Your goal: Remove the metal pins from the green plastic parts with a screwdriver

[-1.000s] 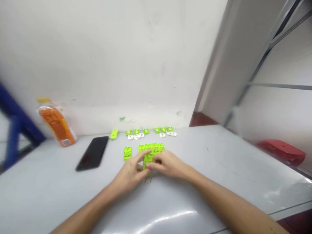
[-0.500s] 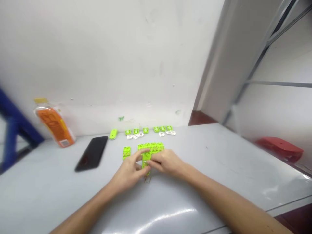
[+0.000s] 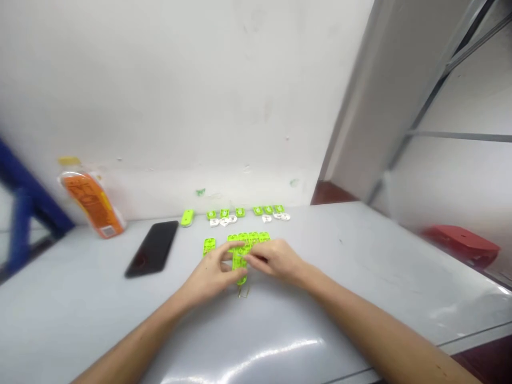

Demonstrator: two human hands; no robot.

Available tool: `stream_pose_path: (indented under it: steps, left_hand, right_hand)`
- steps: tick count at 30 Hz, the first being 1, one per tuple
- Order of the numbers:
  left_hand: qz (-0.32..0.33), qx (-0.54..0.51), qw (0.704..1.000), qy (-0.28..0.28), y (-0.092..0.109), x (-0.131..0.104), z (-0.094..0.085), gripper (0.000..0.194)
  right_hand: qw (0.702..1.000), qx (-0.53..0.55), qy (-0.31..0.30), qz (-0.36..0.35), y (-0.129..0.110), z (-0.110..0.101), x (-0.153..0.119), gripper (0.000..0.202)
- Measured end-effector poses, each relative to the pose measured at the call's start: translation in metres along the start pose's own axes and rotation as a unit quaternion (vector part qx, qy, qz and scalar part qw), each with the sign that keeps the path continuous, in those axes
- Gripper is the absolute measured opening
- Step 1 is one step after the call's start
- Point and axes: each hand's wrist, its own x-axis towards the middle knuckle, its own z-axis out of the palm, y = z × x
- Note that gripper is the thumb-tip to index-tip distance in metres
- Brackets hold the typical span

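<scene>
My left hand (image 3: 208, 273) grips a bright green plastic casing (image 3: 239, 262) by its ends, thumb at the near end and fingers at the far end. My right hand (image 3: 277, 258) is closed in a pinch at the casing's right side; whatever its fingertips hold is too small to make out. Just beyond both hands lies a row of similar green casings (image 3: 253, 236), partly covered by the fingers. Another green casing (image 3: 209, 245) lies apart, left of that row. Below the held casing are thin bent wire-like pieces (image 3: 243, 292) on the grey table (image 3: 256, 330).
Along the wall stand small green square parts (image 3: 240, 212) and white rounded pieces (image 3: 224, 221). A closed green case (image 3: 186, 217) lies left of them. Further left are a black phone (image 3: 152, 249) and an orange-labelled bottle (image 3: 94, 202). A red stool (image 3: 460, 245) is beyond the right edge.
The right fingertips have moved slightly up along the held casing, showing more of its face. My left hand keeps its hold. The view has shifted a little.
</scene>
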Motion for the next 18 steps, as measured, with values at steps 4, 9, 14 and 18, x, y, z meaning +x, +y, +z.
stream_pose_path:
  steps: [4,9,14,18]
  left_hand:
    - [0.038,0.114,0.99,0.079,-0.008,0.009,-0.014,0.05]
    - [0.051,0.241,0.959,0.14,-0.029,0.028,-0.034,0.054]
    - [0.037,0.321,0.939,0.118,-0.041,0.039,-0.041,0.055]
    - [0.045,0.34,0.934,0.103,-0.045,0.04,-0.044,0.052]
  right_hand:
    - [0.996,0.059,-0.031,0.061,0.006,-0.016,0.0,0.038]
    - [0.977,0.076,-0.185,0.078,0.004,-0.023,-0.003,0.033]
    - [0.949,0.122,-0.278,0.085,-0.002,-0.021,-0.005,0.028]
    - [0.941,0.159,-0.284,0.089,-0.002,-0.025,-0.006,0.027]
